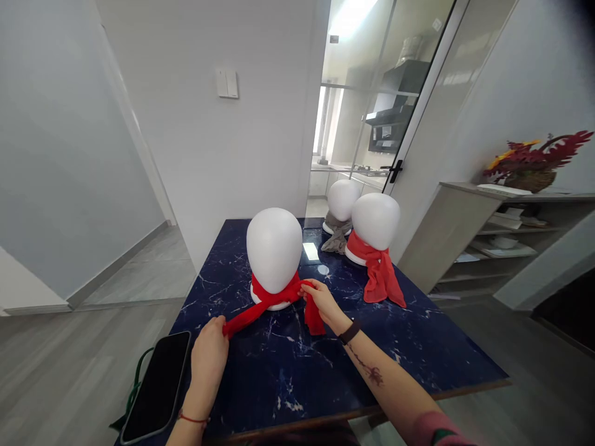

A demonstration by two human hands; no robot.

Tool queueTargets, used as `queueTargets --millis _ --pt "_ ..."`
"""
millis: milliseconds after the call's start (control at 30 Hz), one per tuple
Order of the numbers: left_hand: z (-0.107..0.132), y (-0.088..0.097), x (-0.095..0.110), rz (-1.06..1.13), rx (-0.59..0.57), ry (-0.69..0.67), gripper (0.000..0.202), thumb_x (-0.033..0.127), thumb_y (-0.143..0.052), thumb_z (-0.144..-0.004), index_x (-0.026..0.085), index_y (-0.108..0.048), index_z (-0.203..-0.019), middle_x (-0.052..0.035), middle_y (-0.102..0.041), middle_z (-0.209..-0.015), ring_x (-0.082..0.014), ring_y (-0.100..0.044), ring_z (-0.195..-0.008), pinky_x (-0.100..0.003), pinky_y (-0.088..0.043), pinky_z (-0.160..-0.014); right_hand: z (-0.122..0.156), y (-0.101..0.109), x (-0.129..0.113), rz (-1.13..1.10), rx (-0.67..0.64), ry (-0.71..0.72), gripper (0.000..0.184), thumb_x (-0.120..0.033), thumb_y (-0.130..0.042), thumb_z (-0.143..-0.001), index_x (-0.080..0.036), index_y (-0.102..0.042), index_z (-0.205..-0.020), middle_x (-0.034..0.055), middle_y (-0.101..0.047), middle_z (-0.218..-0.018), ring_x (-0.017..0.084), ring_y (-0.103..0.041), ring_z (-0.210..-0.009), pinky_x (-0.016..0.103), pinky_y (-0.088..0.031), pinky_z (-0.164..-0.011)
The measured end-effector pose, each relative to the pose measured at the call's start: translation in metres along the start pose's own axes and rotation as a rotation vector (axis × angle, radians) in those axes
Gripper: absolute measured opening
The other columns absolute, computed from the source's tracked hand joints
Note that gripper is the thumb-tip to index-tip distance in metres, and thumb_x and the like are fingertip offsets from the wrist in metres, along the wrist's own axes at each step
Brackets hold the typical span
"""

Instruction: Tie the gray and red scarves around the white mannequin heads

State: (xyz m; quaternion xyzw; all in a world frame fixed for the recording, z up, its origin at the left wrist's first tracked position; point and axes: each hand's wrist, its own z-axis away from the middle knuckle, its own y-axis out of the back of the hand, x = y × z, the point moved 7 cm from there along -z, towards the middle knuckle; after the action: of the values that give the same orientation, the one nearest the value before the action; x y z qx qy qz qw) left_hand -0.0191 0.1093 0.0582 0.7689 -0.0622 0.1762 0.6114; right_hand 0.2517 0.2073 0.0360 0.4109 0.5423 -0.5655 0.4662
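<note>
A smooth white mannequin head (274, 244) stands upright on the dark blue table, with a bright red scarf (255, 311) wrapped around its neck. One end of the scarf is stretched out to the lower left, and my left hand (210, 350) is closed on it. At the right side of the neck, my right hand (323, 301) pinches the other part of the scarf. From those fingers a short red tail (315, 317) hangs down to the table. The back of the neck is hidden by the head.
A second white head (376, 218) wears a knotted coral-red scarf (383, 279) to the right. Behind it, another head (344, 199) has a grey-brown scarf (335, 232). A black phone (158, 387) lies at the table's left edge. Beyond stand a glass door and a shelf (469, 204).
</note>
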Motion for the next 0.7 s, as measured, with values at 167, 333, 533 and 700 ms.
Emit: queueTargets --millis 167,333,533,700 --pt "0.003 0.009 -0.011 -0.121 0.040 0.092 0.022 0.006 -0.037 -0.080 0.016 -0.056 -0.087 -0.0115 -0.062 -0.087 -0.0242 -0.060 -0.079 -0.030 -0.038 -0.066 -0.005 0.007 -0.009 0.037 0.081 0.149 0.026 -0.035 -0.065 -0.065 -0.015 -0.062 -0.081 0.0012 -0.063 -0.072 0.014 -0.057 -0.070 0.028 -0.043 -0.071" --pt "0.013 -0.020 0.026 0.612 -0.143 0.094 0.008 0.019 -0.058 -0.074 0.021 -0.051 -0.074 0.0007 -0.058 -0.066 -0.0168 -0.054 -0.061 -0.026 -0.037 -0.060 0.026 -0.011 -0.025 0.151 0.044 0.260 0.024 -0.035 -0.060 -0.076 -0.016 -0.061 -0.091 0.0027 -0.065 -0.079 0.017 -0.059 -0.076 0.032 -0.046 -0.078" --pt "0.039 -0.065 0.095 1.606 -0.482 0.244 0.028 0.025 -0.075 -0.062 0.018 -0.054 -0.081 -0.0003 -0.063 -0.078 -0.0143 -0.059 -0.073 -0.026 -0.045 -0.071 0.094 -0.053 -0.039 0.403 -0.124 0.438 0.025 -0.026 -0.057 -0.082 -0.022 -0.061 -0.106 0.0037 -0.065 -0.105 0.018 -0.059 -0.097 0.032 -0.044 -0.090" --pt "0.042 -0.059 0.086 1.603 -0.455 0.320 0.031 0.010 -0.067 -0.058 0.018 -0.058 -0.086 -0.0021 -0.065 -0.089 -0.0140 -0.060 -0.077 -0.025 -0.046 -0.072 0.126 -0.063 -0.018 0.449 -0.330 0.304 0.026 -0.030 -0.059 -0.083 -0.024 -0.059 -0.109 0.0036 -0.065 -0.103 0.018 -0.062 -0.093 0.033 -0.048 -0.086"
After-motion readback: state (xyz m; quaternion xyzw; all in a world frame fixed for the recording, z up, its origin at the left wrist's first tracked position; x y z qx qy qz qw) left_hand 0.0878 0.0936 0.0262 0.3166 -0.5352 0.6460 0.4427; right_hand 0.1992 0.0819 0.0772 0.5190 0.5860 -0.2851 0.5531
